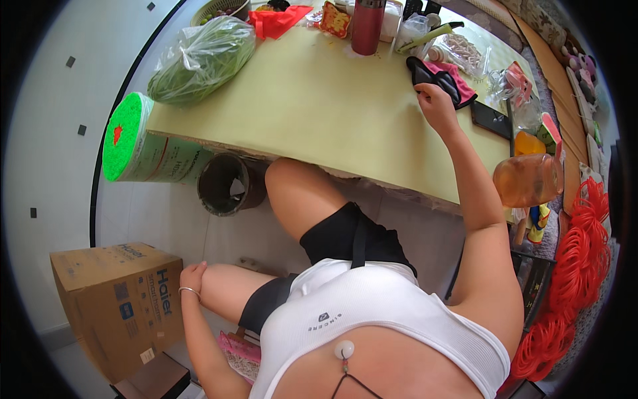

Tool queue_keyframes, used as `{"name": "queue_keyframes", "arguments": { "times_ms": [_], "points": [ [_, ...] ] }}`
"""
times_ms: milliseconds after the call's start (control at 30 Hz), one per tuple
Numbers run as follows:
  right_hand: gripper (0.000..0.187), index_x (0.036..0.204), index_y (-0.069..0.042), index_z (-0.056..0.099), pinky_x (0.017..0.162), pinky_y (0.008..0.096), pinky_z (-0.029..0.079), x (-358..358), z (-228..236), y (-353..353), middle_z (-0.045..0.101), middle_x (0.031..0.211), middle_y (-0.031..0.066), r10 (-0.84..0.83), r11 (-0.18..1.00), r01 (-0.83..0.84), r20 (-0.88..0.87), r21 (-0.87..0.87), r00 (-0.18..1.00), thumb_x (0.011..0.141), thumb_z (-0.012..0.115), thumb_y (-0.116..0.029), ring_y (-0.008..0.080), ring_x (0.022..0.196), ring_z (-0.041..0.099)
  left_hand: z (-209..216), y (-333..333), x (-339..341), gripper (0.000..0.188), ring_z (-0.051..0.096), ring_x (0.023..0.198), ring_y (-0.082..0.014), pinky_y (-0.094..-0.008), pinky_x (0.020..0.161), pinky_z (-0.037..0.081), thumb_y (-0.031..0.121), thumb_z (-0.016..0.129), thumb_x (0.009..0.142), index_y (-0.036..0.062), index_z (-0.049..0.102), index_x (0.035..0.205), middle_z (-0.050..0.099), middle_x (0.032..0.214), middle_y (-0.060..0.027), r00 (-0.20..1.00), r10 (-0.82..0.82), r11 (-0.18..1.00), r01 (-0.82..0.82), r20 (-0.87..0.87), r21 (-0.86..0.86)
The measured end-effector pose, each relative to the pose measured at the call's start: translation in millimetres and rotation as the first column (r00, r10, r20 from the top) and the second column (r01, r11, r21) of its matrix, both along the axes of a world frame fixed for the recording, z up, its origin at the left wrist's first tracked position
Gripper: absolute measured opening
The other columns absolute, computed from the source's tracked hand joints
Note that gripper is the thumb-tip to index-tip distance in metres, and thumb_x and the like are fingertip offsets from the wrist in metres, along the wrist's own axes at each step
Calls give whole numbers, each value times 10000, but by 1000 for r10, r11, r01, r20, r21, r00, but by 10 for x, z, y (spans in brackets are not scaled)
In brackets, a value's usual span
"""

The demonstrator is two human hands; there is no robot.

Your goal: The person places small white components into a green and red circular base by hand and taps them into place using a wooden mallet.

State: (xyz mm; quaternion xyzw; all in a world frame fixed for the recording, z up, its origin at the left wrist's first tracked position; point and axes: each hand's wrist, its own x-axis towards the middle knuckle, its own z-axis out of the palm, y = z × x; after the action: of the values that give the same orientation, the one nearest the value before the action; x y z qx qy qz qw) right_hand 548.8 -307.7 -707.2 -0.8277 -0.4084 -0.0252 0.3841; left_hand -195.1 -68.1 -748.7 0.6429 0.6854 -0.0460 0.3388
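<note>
At the right part of the table my right hand (435, 104) is closed, with thumb and fingers pinching the edge of a black and pink fabric item (458, 88). That item lies on the tabletop, its exact kind unclear. A dark phone (492, 120) is just right of my wrist. My left hand (193, 274), with a bracelet at the wrist, lies over my left knee with its fingers partly hidden. It holds nothing that I can see, and a cardboard box (119, 299) stands beside it.
On the pale yellow table (299, 106) are a bagged bunch of greens (203, 63), a red flask (367, 28) and an amber-coloured jar (528, 181). A dark bin (229, 186) and a green-ended roll (123, 136) stand near the left edge. Red cord bundles (578, 259) hang at right.
</note>
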Motion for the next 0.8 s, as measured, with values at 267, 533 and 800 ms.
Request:
{"name": "queue_keyframes", "arguments": {
  "times_ms": [267, 533, 800],
  "points": [
    [189, 1009, -26, 708, 783, 366, 521, -553, 254, 371, 688, 949, 167, 251, 967, -253, -71, -24, 965, 853, 627, -97, 311, 849, 662, 37, -129, -49, 449, 658, 873, -241, -347, 828, 495, 379, 687, 861, -53, 715, 982, 716, 960, -182, 996, -33, 999, 29, 80, 43],
    [198, 1026, 57, 678, 649, 300, 531, -1729, 1656, 380, 686, 879, 136, 759, 635, -567, -560, 525, 332, 878, 632, -66, 177, 790, 661, 137, -393, -166, 507, 669, 943, -292, -368, 878, 489, 467, 688, 824, -2, 724, 1015, 711, 1021, -179, 996, 29, 995, -37, 87, 94],
    [221, 650, -131, 520, 458, 226, 309, -2835, 3060, 175, 526, 560, 11, 664, -746, -362, 577, 559, -476, 852, 598, -88, 96, 474, 472, 371, -498, -109, 549, 655, 1008, -305, -372, 914, 488, 530, 666, 808, 38, 734, 1042, 703, 1094, -166, 996, 67, 997, -64, -53, 47]
  ]
}}
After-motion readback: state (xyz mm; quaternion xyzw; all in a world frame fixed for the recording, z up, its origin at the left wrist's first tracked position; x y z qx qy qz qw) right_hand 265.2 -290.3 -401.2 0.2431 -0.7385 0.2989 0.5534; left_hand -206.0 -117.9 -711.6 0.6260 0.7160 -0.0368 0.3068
